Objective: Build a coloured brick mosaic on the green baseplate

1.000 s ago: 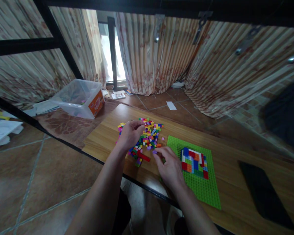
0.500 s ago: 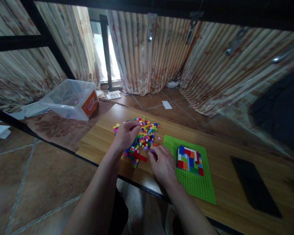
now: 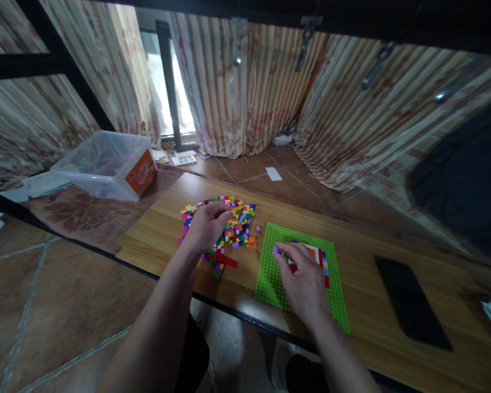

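My right hand pinches a small purple toy brick between thumb and fingertips, over the green baseplate. Beneath and behind that hand is a flat block of multicoloured bricks on the plate, partly covered. My left hand hovers at the loose brick pile, its thumb and fingers drawn together. Whatever those fingers may hold is too small to make out. Long red bricks lie at the pile's near side.
The wooden table carries a dark flat panel on the right. A clear plastic bin with an orange label stands beyond the table's left end. Curtains hang behind, and a dark frame bar crosses the left.
My right hand has moved right from the pile's edge to above the baseplate, carrying the purple brick. My left hand stays at the pile. The view has shifted slightly.
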A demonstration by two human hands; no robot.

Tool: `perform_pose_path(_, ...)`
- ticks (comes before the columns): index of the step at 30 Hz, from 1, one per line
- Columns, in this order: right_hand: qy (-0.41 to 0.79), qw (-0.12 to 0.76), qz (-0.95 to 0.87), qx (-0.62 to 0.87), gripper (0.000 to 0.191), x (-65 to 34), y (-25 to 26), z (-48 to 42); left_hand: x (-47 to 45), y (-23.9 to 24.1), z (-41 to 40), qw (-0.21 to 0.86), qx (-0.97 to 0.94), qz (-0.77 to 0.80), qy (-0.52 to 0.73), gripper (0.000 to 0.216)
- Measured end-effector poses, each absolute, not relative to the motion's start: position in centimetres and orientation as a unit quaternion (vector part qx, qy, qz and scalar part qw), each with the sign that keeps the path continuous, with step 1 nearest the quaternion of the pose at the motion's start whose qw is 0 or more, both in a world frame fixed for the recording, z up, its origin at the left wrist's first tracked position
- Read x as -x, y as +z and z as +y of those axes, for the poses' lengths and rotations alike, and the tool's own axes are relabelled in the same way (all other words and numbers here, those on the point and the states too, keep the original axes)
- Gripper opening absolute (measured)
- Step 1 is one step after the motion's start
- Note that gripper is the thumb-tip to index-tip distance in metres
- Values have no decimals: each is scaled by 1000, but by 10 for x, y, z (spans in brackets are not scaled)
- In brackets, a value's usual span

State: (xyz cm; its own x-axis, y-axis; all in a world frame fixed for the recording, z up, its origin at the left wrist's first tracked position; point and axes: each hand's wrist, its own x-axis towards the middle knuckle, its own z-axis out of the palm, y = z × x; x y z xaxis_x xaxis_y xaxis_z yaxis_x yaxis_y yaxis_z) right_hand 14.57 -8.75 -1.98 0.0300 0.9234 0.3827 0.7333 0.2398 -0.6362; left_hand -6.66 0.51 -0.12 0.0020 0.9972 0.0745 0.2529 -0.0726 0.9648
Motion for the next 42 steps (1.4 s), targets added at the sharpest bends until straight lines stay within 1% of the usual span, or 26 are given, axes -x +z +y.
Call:
perform_pose_path(4,113,384,-658,638,25,-175,-18,-90,63,-9,8,396,-597,534,450,17)
perform_pose_path(9,101,382,-650,649,25,-203,-17,-93,57,-12,9,407,-601,522,448,15)
perform_pose_path(15,141,363,-677,624,22,-203,-23,-92,55,-13,9,402,-619,516,435,14)
perform_pose_path(23,130,368,-696,603,20,-202,-32,-86,49,-14,9,405,-639,502,419,17)
perform_pose_path(30,121,377,-698,597,19,-203,-36,-85,9,-12,-16,384,-720,474,332,19)
perform_pose_path(33,122,376,-701,594,18,-202,-32,-86,-10,-16,-27,376,-754,453,293,20)
perform_pose_path(35,121,390,-694,593,18,-202,-28,-87,-18,-19,-31,374,-763,449,278,20)
perform_pose_path(39,62,425,-649,628,24,-205,-22,-87,-26,-21,-35,380,-763,453,262,21)
perform_pose_path(42,14,407,-625,666,32,-208,-25,-84,-28,-20,-36,397,-750,457,268,22)
